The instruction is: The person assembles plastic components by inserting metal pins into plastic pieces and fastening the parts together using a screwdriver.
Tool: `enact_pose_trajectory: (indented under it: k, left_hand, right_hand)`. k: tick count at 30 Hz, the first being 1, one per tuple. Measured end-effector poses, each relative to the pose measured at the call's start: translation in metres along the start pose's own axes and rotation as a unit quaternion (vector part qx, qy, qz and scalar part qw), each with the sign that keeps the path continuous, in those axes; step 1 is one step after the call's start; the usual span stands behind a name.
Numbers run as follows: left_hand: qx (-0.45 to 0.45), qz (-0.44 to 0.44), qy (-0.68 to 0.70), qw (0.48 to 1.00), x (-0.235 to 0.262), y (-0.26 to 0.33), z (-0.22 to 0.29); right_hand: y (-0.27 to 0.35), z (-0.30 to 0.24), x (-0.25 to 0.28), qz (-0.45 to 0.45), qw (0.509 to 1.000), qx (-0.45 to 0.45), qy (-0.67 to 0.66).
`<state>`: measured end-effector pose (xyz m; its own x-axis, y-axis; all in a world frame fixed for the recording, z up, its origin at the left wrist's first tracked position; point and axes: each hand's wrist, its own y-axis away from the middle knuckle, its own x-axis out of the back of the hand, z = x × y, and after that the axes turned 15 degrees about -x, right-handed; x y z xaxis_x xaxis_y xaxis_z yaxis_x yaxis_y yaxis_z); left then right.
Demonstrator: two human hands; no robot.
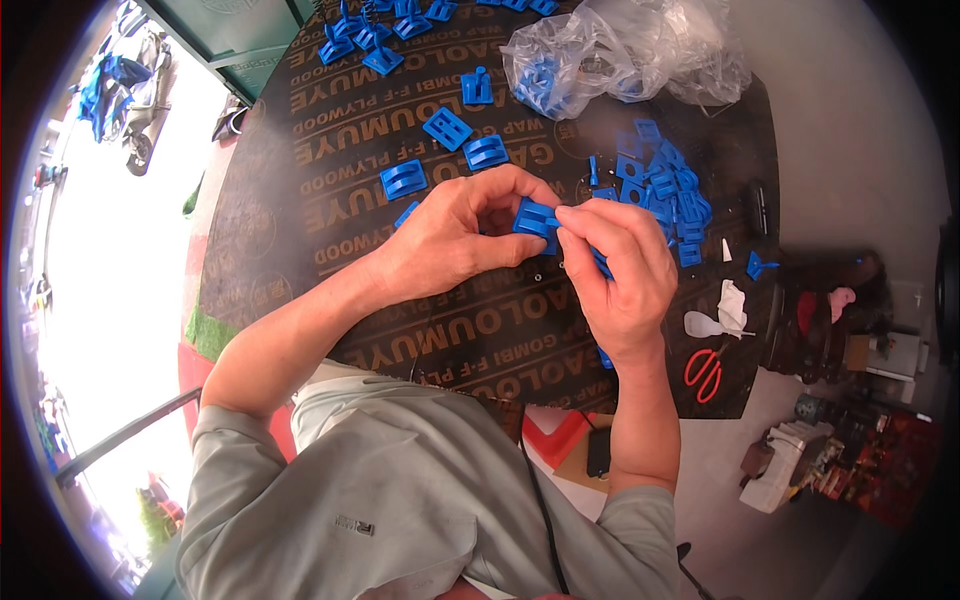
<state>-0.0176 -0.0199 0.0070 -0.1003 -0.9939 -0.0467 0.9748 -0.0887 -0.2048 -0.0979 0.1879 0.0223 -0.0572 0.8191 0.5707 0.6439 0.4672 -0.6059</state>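
Between my two hands, above the middle of the dark plywood table (pixel 400 345), is a blue plastic bracket (pixel 533 220). My left hand (pixel 455 232) grips its left side, thumb below and fingers curled over the top. At the bracket's right edge my right hand (pixel 622 262) pinches with thumb and fingertips; a small blue piece seems to stick out there, mostly covered by the fingers. Just beyond my left hand lie blue curved plates (pixel 403 179), (pixel 486 152) and a flat slotted blue plate (pixel 447 129). A tiny metal nut (pixel 538 277) rests below the bracket.
Right of my hands spreads a pile of small blue parts (pixel 675 190). A clear plastic bag (pixel 630 55) with blue parts sits at the far side, near assembled blue pieces (pixel 383 60). Red-handled scissors (pixel 703 375) and a white spoon-like piece (pixel 703 324) lie near the right edge.
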Motion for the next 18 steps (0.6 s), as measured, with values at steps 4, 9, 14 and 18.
enact_pose_trajectory:
  k: [4, 9, 14, 18]
  left_hand:
    - [-0.014, -0.004, -0.038, 0.999, -0.001, -0.001, 0.002]
    - [-0.044, -0.009, -0.088, 0.995, -0.001, 0.001, 0.008]
    - [-0.192, 0.054, -0.187, 0.962, -0.006, 0.004, -0.003]
    - [-0.346, 0.072, -0.298, 0.887, -0.001, 0.003, -0.007]
  right_hand:
    - [0.001, 0.0, -0.001, -0.014, 0.999, -0.026, -0.016]
    - [0.0, 0.001, 0.0, -0.02, 0.999, -0.019, -0.031]
    - [0.0, -0.004, 0.004, -0.007, 0.998, -0.03, -0.046]
    - [-0.001, -0.007, 0.005, -0.004, 0.998, 0.011, -0.059]
